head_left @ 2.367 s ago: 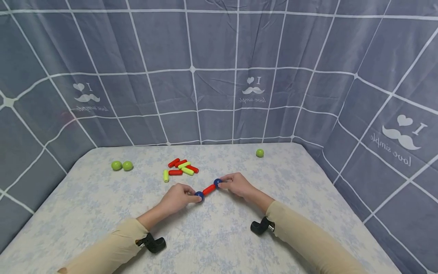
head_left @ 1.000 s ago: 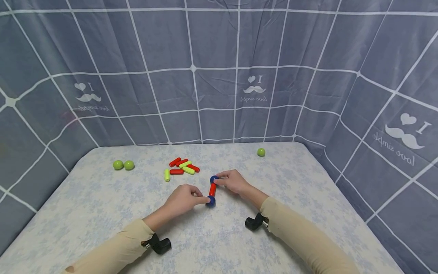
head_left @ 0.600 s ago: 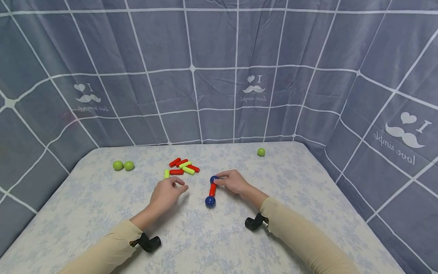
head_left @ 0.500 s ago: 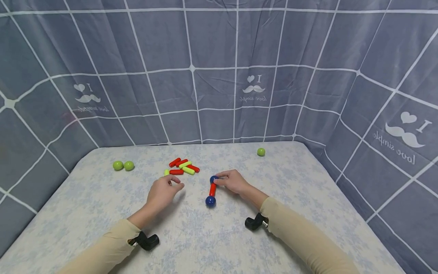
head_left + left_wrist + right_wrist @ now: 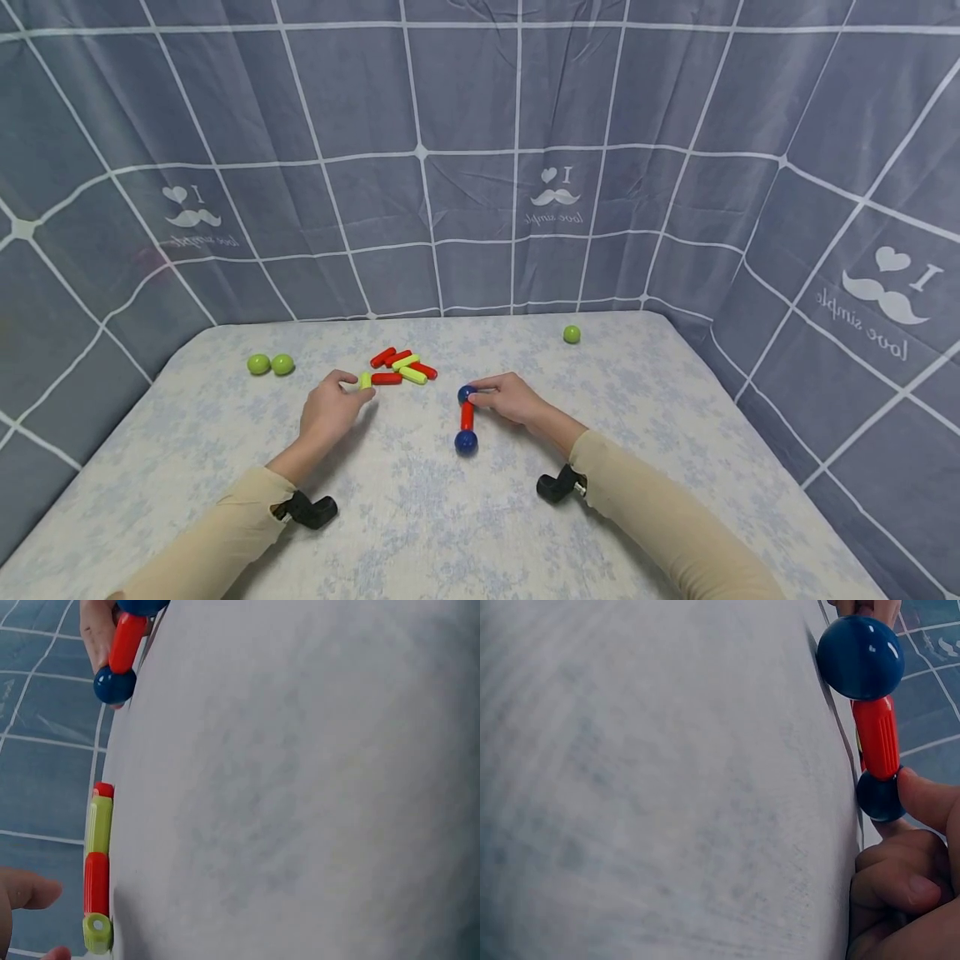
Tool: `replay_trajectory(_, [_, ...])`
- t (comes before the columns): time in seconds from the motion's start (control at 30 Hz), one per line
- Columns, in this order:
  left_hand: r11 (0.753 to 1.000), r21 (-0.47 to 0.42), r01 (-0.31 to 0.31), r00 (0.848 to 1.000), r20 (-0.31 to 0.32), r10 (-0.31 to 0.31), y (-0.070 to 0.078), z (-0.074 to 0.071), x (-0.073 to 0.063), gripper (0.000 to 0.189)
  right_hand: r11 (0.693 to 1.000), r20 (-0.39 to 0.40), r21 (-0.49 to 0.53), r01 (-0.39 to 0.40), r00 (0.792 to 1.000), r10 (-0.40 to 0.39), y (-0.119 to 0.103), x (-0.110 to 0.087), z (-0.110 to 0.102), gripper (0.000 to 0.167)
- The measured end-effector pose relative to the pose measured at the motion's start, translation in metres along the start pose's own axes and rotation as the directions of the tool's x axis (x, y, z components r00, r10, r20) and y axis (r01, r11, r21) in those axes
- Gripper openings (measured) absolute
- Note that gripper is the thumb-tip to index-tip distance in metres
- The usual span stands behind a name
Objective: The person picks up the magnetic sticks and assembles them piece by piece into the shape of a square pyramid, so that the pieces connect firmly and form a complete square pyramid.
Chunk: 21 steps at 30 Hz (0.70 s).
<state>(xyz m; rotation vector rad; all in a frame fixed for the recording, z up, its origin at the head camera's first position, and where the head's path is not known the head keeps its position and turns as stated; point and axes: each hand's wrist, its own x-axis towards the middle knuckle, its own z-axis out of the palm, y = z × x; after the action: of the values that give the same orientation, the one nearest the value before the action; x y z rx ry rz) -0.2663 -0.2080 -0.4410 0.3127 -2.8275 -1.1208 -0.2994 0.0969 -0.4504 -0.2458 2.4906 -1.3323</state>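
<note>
My right hand (image 5: 517, 398) pinches the far blue ball (image 5: 879, 796) between thumb and fingers. A red rod (image 5: 467, 416) joins it to a nearer blue ball (image 5: 466, 442), making a dumbbell shape on the table. My left hand (image 5: 330, 408) is at the near left of the pile, holding nothing. Its thumb and forefinger stand apart, on either side of a yellow-green rod (image 5: 365, 381), which the thumb partly covers in the head view. In the left wrist view the fingertips (image 5: 45, 891) are apart from that rod's hollow end (image 5: 97, 934).
Several red and yellow-green rods (image 5: 405, 364) lie in a loose pile beyond the left hand. Two green balls (image 5: 270, 364) sit at the back left, and one green ball (image 5: 572, 334) at the back right. A grey tile-patterned curtain (image 5: 480, 200) surrounds the patterned tablecloth (image 5: 465, 533).
The dumbbell has been turned to point away from me. My left hand has let go of the near blue ball and moved left to the rods. The right hand keeps its pinch.
</note>
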Motion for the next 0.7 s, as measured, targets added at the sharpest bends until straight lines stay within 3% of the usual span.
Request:
replay_trajectory(0.23, [0.998,0.017,0.069,0.997,0.037,-0.069,-0.003,-0.001,0.007,0.064,0.999,0.039,0.029,-0.044,0.998,0.043,-0.001,0.002,-0.001,0.039])
replay_trajectory(0.7, [0.995,0.062,0.083,0.995,0.057,-0.087,-0.004,0.0,0.012,0.043,0.998,0.04,0.046,-0.035,0.999,0.033,0.0,0.004,-0.001,0.038])
